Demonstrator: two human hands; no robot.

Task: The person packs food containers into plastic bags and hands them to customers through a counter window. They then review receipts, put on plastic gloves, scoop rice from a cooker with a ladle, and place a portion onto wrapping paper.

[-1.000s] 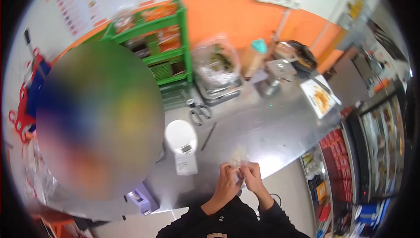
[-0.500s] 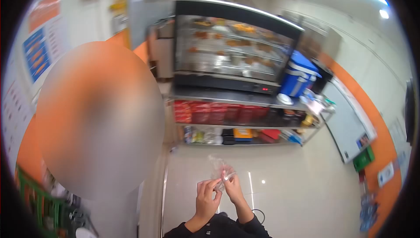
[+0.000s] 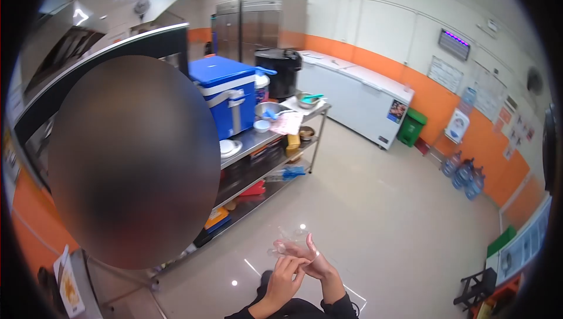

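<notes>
A thin, clear plastic glove [image 3: 287, 241] hangs loosely over the fingers of my right hand [image 3: 318, 265]. That hand is stretched out with its thumb up and apart, and the palm is partly bare. My left hand [image 3: 284, 278] lies against the near side of the palm, its fingers bent together and pinching the edge of the plastic. Both hands are held in front of my body, above the tiled floor [image 3: 375, 225]. Exactly how far the fingers reach into the glove is hard to make out.
To the left, a metal shelf rack [image 3: 246, 150] carries a blue cooler box [image 3: 226, 93], a black pot [image 3: 278, 72] and bowls. A large blurred patch covers the left side. Beyond stand a white chest freezer [image 3: 352, 93], a green bin [image 3: 412, 126] and water bottles [image 3: 463, 173]. A dark stool [image 3: 478, 287] is at right.
My view has swung to the right, from the food display cabinet towards the freezer. The right hand's fingers have spread into the plastic, while the left hand has shifted to its near side.
</notes>
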